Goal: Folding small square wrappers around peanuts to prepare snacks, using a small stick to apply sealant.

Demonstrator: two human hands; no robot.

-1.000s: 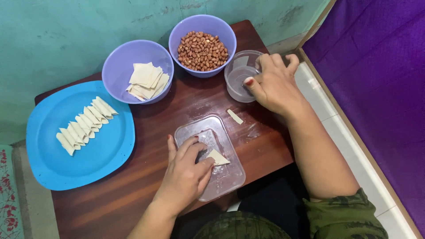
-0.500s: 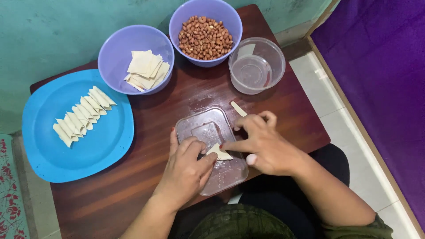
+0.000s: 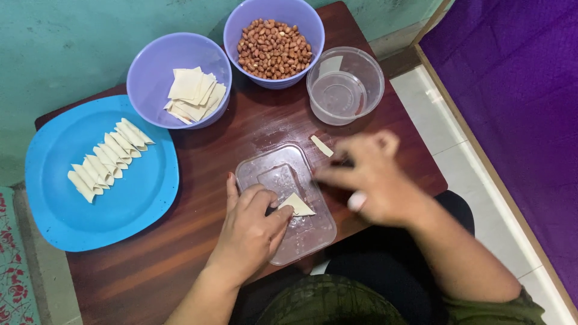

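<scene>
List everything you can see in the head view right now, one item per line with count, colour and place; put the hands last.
table: one, dark brown wood, under everything
plate: one, blue, left side of table
folded dough pieces: a row, pale cream, on the plate
bowl of wrappers: one, lilac, rear left, holds square cream sheets
bowl of peanuts: one, lilac, rear centre, reddish-brown nuts
clear tub: one, see-through, rear right, looks to hold clear liquid
clear lid: one, see-through, floury, front centre, serves as work surface
dough triangle: one, cream, on the lid
dough scrap: one, cream, on the table past the lid
left hand: pins the triangle
right hand: blurred, over the lid's right edge, nothing visibly held
</scene>
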